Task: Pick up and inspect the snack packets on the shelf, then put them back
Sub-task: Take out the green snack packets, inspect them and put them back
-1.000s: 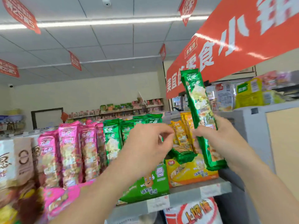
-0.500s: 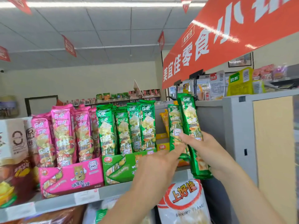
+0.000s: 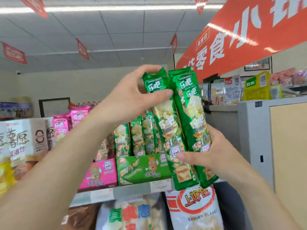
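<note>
Two long green snack packets are held up side by side in front of the shelf. My left hand pinches the top of the left green packet. My right hand grips the lower part of both, its fingers curled behind the right green packet and its thumb across the fronts. Behind them, more green packets stand upright in a green display box on the shelf.
A pink display box with pink packets stands left of the green one. Brown-and-white bags fill the far left. Shrimp flake bags hang below the shelf. A grey cabinet rises on the right under a red banner.
My left hand has taken a second green packet and lifted it beside the one in my right hand. Both packets are higher than half a second ago. The camera has tilted.
</note>
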{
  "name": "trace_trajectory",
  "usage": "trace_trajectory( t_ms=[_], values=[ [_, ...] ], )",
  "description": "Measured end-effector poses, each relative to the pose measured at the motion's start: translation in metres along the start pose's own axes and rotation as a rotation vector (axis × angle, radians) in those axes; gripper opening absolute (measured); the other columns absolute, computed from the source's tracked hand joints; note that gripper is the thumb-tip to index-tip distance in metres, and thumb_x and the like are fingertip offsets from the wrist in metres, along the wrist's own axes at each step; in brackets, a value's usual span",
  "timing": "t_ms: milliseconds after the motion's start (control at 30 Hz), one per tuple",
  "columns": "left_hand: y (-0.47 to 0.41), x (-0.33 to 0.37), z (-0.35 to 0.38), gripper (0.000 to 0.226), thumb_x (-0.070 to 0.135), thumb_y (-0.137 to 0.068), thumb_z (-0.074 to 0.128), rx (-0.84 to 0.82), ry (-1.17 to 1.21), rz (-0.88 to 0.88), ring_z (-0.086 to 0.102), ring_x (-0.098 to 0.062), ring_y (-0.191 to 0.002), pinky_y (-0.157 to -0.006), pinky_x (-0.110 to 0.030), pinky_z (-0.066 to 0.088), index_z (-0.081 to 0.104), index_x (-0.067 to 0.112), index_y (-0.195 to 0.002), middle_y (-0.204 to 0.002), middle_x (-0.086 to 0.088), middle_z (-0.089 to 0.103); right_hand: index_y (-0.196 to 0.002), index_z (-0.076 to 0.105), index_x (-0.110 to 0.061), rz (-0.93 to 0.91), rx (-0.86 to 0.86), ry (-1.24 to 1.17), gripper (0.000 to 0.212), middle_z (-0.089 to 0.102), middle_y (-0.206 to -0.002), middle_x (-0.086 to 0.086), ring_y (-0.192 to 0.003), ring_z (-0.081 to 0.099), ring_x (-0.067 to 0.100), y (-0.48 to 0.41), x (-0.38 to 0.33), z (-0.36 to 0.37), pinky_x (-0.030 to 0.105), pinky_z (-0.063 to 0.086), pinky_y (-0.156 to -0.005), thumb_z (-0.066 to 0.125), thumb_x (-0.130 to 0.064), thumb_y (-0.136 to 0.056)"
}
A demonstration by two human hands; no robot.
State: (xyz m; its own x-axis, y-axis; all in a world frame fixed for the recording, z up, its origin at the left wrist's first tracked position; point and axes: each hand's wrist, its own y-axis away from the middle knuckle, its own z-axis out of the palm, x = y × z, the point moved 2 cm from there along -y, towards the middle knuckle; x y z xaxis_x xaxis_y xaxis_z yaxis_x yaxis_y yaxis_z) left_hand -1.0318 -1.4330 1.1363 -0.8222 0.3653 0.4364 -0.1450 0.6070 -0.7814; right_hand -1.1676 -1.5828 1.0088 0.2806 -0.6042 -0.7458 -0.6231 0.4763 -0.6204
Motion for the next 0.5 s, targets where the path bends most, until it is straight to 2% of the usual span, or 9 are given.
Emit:
trace_trajectory(
  t_ms=[67, 133, 200, 267, 333, 367, 433, 467, 500],
  values=[
    [-0.01, 0.002, -0.023, 0.054, 0.034, -0.071, 0.078, 0.037, -0.015, -0.006, 0.06, -0.006, -0.055, -0.049, -0.023, 0.052, 0.055, 0.021, -0.118, -0.071, 0.01, 0.066, -0.14, 0.044, -0.03, 0.04, 0.029, -0.028, 0.114, 0.056, -0.139, -0.005, -0.129, 0.052, 0.021, -0.006, 0.001, 0.007, 0.051, 0.043, -0.106, 0.088, -0.068, -0.042],
    [-0.022, 0.0, -0.048, 0.065, 0.039, -0.065, 0.078, 0.104, -0.031, -0.016, 0.068, -0.009, -0.065, -0.053, -0.028, 0.057, 0.057, 0.014, -0.121, -0.081, 0.008, 0.07, -0.141, 0.044, -0.028, 0.069, 0.087, -0.056, 0.118, 0.053, -0.142, -0.004, -0.13, 0.05, 0.022, -0.012, 0.005, 0.011, 0.051, 0.045, -0.103, 0.084, -0.073, -0.04],
    [-0.036, -0.004, -0.065, 0.061, 0.035, -0.071, 0.079, 0.126, -0.118, -0.008, 0.068, -0.008, -0.063, -0.053, -0.027, 0.058, 0.056, 0.011, -0.123, -0.08, 0.006, 0.07, -0.142, 0.044, -0.028, 0.095, 0.11, -0.018, 0.115, 0.05, -0.144, -0.005, -0.128, 0.052, 0.019, -0.017, 0.012, 0.016, 0.041, 0.054, -0.089, 0.081, -0.074, -0.042],
    [-0.052, -0.011, -0.07, 0.055, 0.029, -0.079, 0.079, 0.115, -0.247, -0.004, 0.068, -0.011, -0.062, -0.056, -0.031, 0.06, 0.056, 0.01, -0.125, -0.084, -0.001, 0.071, -0.141, 0.045, -0.026, 0.123, 0.128, 0.021, 0.104, 0.049, -0.145, -0.006, -0.123, 0.053, 0.015, -0.02, 0.02, 0.023, 0.027, 0.053, -0.075, 0.079, -0.067, -0.052],
    [-0.067, -0.017, -0.067, 0.054, 0.031, -0.081, 0.078, 0.102, -0.352, -0.01, 0.072, -0.022, -0.069, -0.063, -0.04, 0.061, 0.056, 0.011, -0.126, -0.09, -0.007, 0.072, -0.141, 0.046, -0.026, 0.138, 0.111, -0.002, 0.095, 0.05, -0.144, -0.006, -0.124, 0.053, 0.016, -0.023, 0.029, 0.029, 0.032, 0.051, -0.09, 0.078, -0.062, -0.059],
    [-0.074, -0.021, -0.064, 0.053, 0.032, -0.081, 0.077, 0.085, -0.388, -0.017, 0.072, -0.025, -0.071, -0.066, -0.043, 0.061, 0.057, 0.011, -0.125, -0.092, -0.008, 0.072, -0.138, 0.049, -0.03, 0.146, 0.095, -0.027, 0.085, 0.054, -0.14, -0.01, -0.121, 0.056, 0.016, -0.023, 0.031, 0.033, 0.036, 0.051, -0.096, 0.077, -0.06, -0.063],
    [-0.086, -0.029, -0.057, 0.05, 0.032, -0.082, 0.076, 0.014, -0.45, -0.041, 0.073, -0.026, -0.072, -0.069, -0.043, 0.061, 0.058, 0.011, -0.123, -0.097, -0.008, 0.071, -0.116, 0.06, -0.052, 0.106, 0.097, -0.047, 0.045, 0.061, -0.115, -0.036, -0.104, 0.062, 0.007, -0.024, 0.031, 0.038, 0.024, 0.054, -0.089, 0.077, -0.048, -0.074],
    [-0.091, -0.033, -0.053, 0.051, 0.031, -0.083, 0.076, -0.027, -0.468, -0.056, 0.073, -0.025, -0.073, -0.069, -0.042, 0.061, 0.056, 0.01, -0.124, -0.102, -0.009, 0.069, -0.108, 0.059, -0.062, 0.102, 0.099, -0.034, 0.039, 0.055, -0.107, -0.048, -0.1, 0.06, -0.006, -0.023, 0.03, 0.04, 0.015, 0.053, -0.083, 0.076, -0.046, -0.077],
    [-0.096, -0.037, -0.049, 0.053, 0.03, -0.084, 0.075, -0.062, -0.466, -0.076, 0.073, -0.025, -0.075, -0.07, -0.042, 0.061, 0.054, 0.009, -0.128, -0.109, -0.01, 0.067, -0.114, 0.053, -0.067, 0.104, 0.091, -0.028, 0.047, 0.046, -0.112, -0.054, -0.106, 0.053, -0.017, -0.023, 0.031, 0.041, 0.018, 0.049, -0.089, 0.076, -0.05, -0.076]
  ],
)
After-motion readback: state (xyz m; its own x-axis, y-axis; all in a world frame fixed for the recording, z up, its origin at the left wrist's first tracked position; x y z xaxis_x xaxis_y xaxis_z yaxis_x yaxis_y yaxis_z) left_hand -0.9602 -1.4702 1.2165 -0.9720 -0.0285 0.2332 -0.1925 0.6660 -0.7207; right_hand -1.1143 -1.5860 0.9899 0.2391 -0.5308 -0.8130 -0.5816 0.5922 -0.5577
